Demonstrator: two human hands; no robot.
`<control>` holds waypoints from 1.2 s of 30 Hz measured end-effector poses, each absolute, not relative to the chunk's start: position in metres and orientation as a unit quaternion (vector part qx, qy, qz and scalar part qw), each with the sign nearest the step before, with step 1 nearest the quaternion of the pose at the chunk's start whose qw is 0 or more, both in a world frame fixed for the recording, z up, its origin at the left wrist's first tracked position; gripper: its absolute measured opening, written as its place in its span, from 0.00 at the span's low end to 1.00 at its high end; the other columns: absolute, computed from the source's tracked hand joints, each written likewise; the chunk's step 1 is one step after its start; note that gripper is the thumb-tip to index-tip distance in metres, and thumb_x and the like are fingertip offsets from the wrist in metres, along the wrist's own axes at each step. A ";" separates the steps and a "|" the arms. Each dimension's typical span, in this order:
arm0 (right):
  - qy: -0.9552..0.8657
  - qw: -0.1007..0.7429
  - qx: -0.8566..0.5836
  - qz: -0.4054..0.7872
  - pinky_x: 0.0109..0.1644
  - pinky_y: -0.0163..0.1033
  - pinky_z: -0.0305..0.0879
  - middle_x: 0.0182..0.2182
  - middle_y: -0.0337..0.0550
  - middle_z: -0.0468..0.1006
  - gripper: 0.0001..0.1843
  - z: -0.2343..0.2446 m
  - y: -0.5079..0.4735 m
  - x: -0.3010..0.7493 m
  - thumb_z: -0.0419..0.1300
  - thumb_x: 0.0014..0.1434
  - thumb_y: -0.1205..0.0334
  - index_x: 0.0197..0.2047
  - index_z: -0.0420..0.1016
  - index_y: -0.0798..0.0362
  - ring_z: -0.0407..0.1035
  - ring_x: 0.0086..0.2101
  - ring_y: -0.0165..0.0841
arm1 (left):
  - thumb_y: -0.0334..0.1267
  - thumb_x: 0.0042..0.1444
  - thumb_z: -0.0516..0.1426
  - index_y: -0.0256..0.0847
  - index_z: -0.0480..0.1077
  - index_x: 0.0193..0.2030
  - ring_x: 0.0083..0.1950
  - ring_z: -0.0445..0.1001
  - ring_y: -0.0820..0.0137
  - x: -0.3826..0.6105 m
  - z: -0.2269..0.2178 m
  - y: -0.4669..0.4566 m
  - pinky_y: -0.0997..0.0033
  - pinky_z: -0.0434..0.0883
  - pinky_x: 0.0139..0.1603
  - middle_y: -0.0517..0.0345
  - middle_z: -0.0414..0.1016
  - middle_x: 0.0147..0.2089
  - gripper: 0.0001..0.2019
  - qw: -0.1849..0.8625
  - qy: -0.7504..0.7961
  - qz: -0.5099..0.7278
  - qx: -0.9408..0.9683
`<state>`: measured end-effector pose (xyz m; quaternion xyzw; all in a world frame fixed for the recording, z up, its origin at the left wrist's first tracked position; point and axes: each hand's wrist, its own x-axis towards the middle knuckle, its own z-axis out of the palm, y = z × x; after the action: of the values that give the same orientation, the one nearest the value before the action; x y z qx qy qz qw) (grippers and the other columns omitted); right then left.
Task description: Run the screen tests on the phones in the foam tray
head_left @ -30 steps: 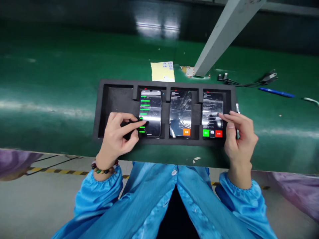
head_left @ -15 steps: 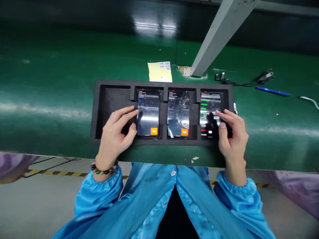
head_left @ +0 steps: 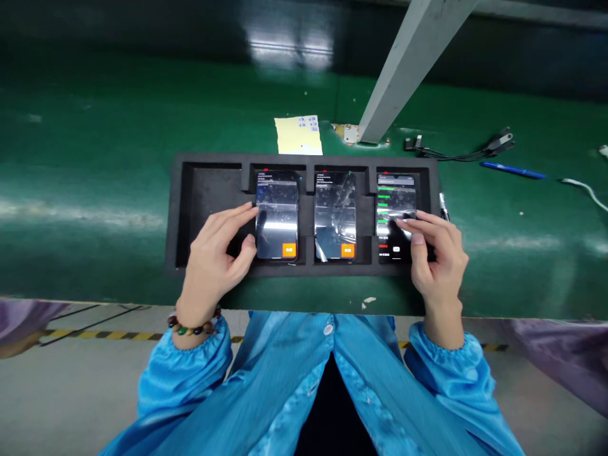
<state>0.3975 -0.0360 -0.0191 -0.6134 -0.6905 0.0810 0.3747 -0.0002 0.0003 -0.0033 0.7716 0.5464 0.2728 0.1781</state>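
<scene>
tray (head_left: pixel 209 190): matt black foam, soft-looking, dull all over
phones: glossy glass faces that mirror the lamps; the left phone (head_left: pixel 277 214), the middle phone (head_left: pixel 335 215) and the right phone (head_left: pixel 395 212) alike
bench (head_left: pixel 95 164): smooth green surface with a soft sheen and bright glare at 12 o'clock
note (head_left: pixel 298 135): matt yellow paper, at 12 o'clock from the tray
post (head_left: pixel 403 63): pale grey painted metal, smooth
sleeves (head_left: pixel 194 373): shiny blue cloth, gathered at the cuffs
bracelet (head_left: pixel 190 328): polished round beads on the left wrist
pen (head_left: pixel 512 170): blue plastic, at 2 o'clock
cables (head_left: pixel 456 152): black, dull plastic
</scene>
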 end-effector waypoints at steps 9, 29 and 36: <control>-0.686 0.370 -0.622 0.075 0.68 0.66 0.74 0.50 0.46 0.90 0.14 -0.020 -0.036 0.397 0.58 0.77 0.60 0.56 0.86 0.46 0.81 0.61 0.48 | 0.36 0.73 0.58 0.52 0.75 0.71 0.71 0.78 0.55 -0.001 -0.003 0.001 0.42 0.75 0.75 0.54 0.80 0.71 0.22 0.180 0.551 0.267 0.770; -0.688 0.367 -0.619 0.092 0.72 0.67 0.70 0.58 0.46 0.88 0.18 -0.021 -0.034 0.399 0.59 0.76 0.61 0.65 0.82 0.44 0.76 0.66 0.50 | 0.35 0.73 0.57 0.47 0.72 0.75 0.77 0.73 0.53 0.000 -0.002 0.003 0.41 0.70 0.81 0.49 0.75 0.76 0.25 0.183 0.560 0.251 0.768; -0.689 0.372 -0.615 0.096 0.72 0.68 0.69 0.56 0.44 0.89 0.18 -0.022 -0.034 0.399 0.59 0.77 0.62 0.64 0.81 0.43 0.76 0.66 0.50 | 0.36 0.74 0.56 0.46 0.71 0.76 0.79 0.71 0.54 0.001 -0.001 0.003 0.43 0.68 0.82 0.49 0.73 0.77 0.25 0.188 0.562 0.242 0.768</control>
<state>0.3995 -0.0340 -0.0223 -0.6149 -0.6886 0.0957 0.3722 0.0008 0.0031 -0.0006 0.7683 0.5619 0.2421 0.1883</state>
